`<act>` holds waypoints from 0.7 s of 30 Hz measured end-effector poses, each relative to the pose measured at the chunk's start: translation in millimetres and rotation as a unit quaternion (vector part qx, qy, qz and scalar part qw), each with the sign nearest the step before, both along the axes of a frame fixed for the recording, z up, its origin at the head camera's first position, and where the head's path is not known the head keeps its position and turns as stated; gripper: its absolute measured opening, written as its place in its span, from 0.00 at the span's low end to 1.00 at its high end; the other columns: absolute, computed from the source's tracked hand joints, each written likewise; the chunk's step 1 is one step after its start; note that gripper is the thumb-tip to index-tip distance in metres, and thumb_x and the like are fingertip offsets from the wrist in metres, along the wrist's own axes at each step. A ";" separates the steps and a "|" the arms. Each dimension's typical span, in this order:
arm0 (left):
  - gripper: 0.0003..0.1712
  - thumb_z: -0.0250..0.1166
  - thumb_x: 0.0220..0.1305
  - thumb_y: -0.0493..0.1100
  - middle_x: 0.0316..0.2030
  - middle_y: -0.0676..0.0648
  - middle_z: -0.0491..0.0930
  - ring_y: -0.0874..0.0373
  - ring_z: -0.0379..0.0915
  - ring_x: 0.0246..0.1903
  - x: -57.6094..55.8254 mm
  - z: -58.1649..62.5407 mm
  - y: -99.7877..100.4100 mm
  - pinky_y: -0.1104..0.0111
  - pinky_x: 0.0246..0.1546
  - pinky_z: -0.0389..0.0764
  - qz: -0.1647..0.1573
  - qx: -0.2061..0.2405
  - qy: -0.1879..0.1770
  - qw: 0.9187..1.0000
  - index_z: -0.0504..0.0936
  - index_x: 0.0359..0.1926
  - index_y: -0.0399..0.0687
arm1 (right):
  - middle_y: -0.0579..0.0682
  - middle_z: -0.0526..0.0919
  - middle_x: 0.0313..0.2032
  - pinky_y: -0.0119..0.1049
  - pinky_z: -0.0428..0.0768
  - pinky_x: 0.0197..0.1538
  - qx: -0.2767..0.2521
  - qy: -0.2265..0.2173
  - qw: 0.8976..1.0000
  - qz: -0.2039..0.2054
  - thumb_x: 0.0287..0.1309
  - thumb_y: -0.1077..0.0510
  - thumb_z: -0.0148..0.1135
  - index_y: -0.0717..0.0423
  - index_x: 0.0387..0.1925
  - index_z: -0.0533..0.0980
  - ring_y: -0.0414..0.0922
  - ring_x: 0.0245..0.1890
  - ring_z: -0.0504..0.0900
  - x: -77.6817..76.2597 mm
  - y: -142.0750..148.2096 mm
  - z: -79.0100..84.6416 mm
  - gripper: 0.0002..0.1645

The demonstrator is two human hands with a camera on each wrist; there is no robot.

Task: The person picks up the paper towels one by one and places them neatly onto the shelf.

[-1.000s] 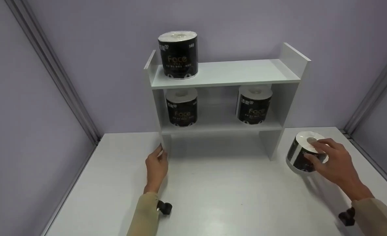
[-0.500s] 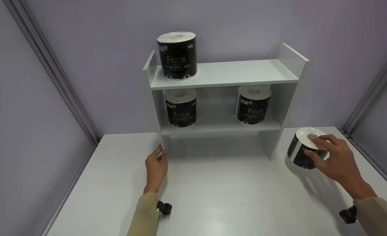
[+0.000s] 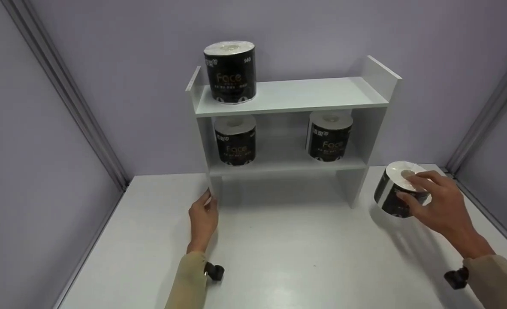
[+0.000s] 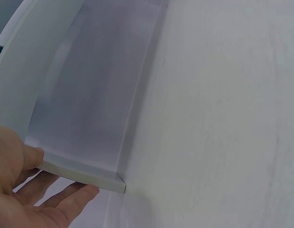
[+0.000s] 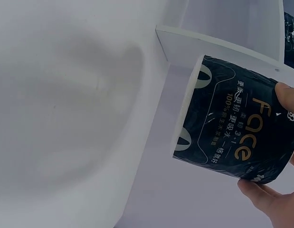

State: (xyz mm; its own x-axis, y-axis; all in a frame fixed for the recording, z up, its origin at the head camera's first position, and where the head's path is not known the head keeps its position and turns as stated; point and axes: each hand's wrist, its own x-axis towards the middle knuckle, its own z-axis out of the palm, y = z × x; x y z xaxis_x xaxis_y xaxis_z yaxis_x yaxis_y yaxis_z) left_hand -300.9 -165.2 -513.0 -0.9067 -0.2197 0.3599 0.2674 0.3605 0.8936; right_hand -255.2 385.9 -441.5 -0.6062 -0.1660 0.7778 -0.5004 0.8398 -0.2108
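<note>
My right hand (image 3: 440,206) grips a toilet paper roll (image 3: 395,195) by its upper part, right of the shelf. This roll has a black "Face" wrapper (image 5: 237,121) and hangs tilted above the table, its shadow apart below it. My left hand (image 3: 203,219) pinches the lower left side panel of the white shelf (image 3: 288,167); in the left wrist view the thumb lies on one face of the panel (image 4: 85,175) and the fingers on the other. One matching roll (image 3: 231,75) stands on the top board at left. On the middle board stand a left roll (image 3: 236,143) and a right roll (image 3: 328,139).
The white table (image 3: 275,257) extends in front of the shelf and to both sides. A pale wall (image 3: 305,34) rises close behind. Metal frame posts (image 3: 64,94) and side walls bound the space left and right.
My right hand has lifted the roll a little higher off the table. My left hand keeps its hold on the side panel, and the other rolls stay put.
</note>
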 end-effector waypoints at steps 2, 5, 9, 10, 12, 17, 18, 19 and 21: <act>0.25 0.58 0.80 0.33 0.71 0.30 0.74 0.35 0.78 0.66 0.3 -0.5 -0.3 0.49 0.64 0.83 0.001 -0.004 0.006 1.000 0.71 0.73 0.28 | 0.61 0.86 0.46 0.41 0.68 0.42 -0.002 -0.004 1.000 -0.002 0.45 0.67 0.85 0.58 0.60 0.85 0.49 0.39 0.76 1.3 -1.6 2.8 0.36; 0.25 0.58 0.80 0.33 0.70 0.29 0.75 0.35 0.79 0.65 0.4 -1.2 -0.7 0.49 0.63 0.84 0.004 -0.009 0.008 1.000 0.72 0.73 0.28 | 0.62 0.85 0.47 0.45 0.67 0.42 -0.011 -0.013 1.000 -0.008 0.45 0.67 0.84 0.58 0.60 0.86 0.56 0.40 0.76 4.1 -3.9 7.2 0.36; 0.24 0.58 0.79 0.32 0.69 0.29 0.75 0.35 0.79 0.65 -0.7 -2.1 -2.1 0.49 0.63 0.84 0.007 -0.011 0.014 1.000 0.73 0.72 0.28 | 0.63 0.85 0.49 0.51 0.69 0.42 -0.020 -0.021 1.000 -0.010 0.45 0.67 0.84 0.57 0.60 0.86 0.62 0.44 0.77 6.2 -6.9 12.5 0.35; 0.24 0.58 0.79 0.32 0.69 0.29 0.75 0.35 0.79 0.65 -0.9 -2.1 -2.4 0.49 0.63 0.84 0.007 -0.013 0.016 1.000 0.73 0.72 0.27 | 0.63 0.84 0.49 0.52 0.69 0.42 -0.022 -0.021 0.999 -0.010 0.45 0.67 0.84 0.57 0.60 0.86 0.63 0.45 0.77 6.4 -7.4 13.5 0.35; 0.24 0.58 0.80 0.33 0.70 0.29 0.75 0.35 0.78 0.66 -1.2 -1.9 -2.7 0.49 0.63 0.84 0.005 -0.013 0.015 1.000 0.73 0.72 0.27 | 0.65 0.84 0.48 0.53 0.69 0.44 -0.024 -0.018 1.000 -0.004 0.45 0.67 0.84 0.58 0.59 0.86 0.64 0.46 0.77 6.6 -7.9 15.3 0.35; 0.26 0.58 0.81 0.36 0.71 0.29 0.74 0.35 0.77 0.67 -1.9 -1.0 -2.7 0.49 0.64 0.83 0.003 -0.010 -0.002 1.000 0.70 0.73 0.27 | 0.67 0.84 0.47 0.52 0.69 0.47 -0.025 0.003 1.000 0.009 0.43 0.68 0.84 0.59 0.58 0.86 0.63 0.44 0.77 6.7 -8.2 17.9 0.35; 0.26 0.58 0.81 0.36 0.71 0.29 0.73 0.35 0.77 0.67 -1.9 -0.9 -2.4 0.49 0.64 0.83 0.003 -0.009 -0.004 1.000 0.70 0.74 0.27 | 0.67 0.84 0.47 0.52 0.69 0.47 -0.024 0.007 1.000 0.010 0.43 0.68 0.85 0.59 0.58 0.86 0.63 0.43 0.77 6.8 -8.4 18.2 0.35; 0.26 0.58 0.81 0.36 0.71 0.30 0.73 0.36 0.77 0.67 -1.7 -0.7 -2.1 0.50 0.64 0.83 0.002 -0.007 -0.005 1.000 0.70 0.74 0.27 | 0.67 0.85 0.47 0.52 0.69 0.47 -0.023 0.010 1.000 0.010 0.42 0.68 0.85 0.59 0.58 0.87 0.63 0.43 0.77 6.9 -8.6 18.7 0.35; 0.26 0.58 0.81 0.35 0.71 0.29 0.74 0.36 0.77 0.67 -1.1 -0.7 -1.5 0.50 0.64 0.83 0.002 -0.007 -0.006 1.000 0.70 0.73 0.27 | 0.66 0.85 0.47 0.53 0.69 0.46 -0.021 0.014 1.000 0.010 0.42 0.68 0.85 0.59 0.57 0.87 0.63 0.43 0.78 7.3 -9.0 19.5 0.35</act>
